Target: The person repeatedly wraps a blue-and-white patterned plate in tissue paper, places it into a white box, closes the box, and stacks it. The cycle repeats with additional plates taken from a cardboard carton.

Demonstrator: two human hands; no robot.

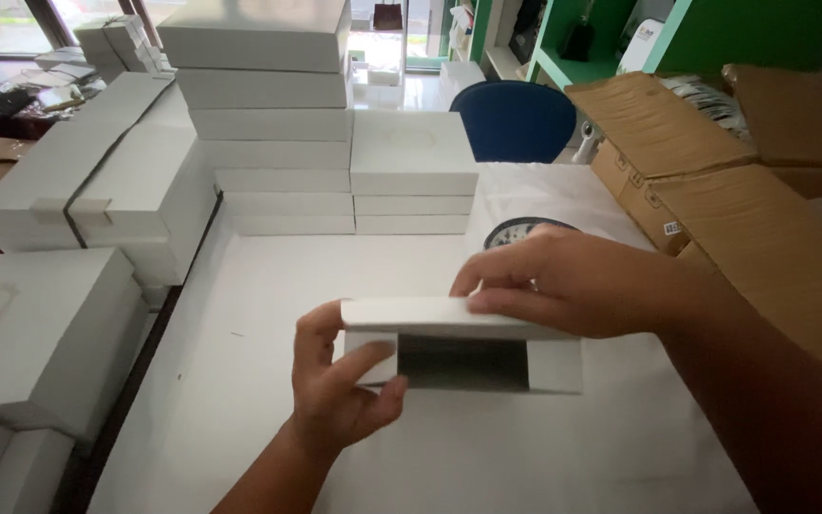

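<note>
A flat white cardboard box [459, 347] sits low over the white table [240, 381] in the middle of the head view, its near side showing a dark opening. My left hand [335, 381] grips the box's left end, thumb on the front and fingers behind. My right hand [563, 281] lies across the lid, fingers pressing its top edge. A round dark object [516, 230] lies partly hidden behind my right hand.
Stacks of white boxes stand at the back: a tall stack [268, 114] and a shorter stack [413, 171]. More white boxes [97, 190] pile up on the left. An open brown carton [715, 181] stands at the right. A blue chair [516, 119] is behind the table.
</note>
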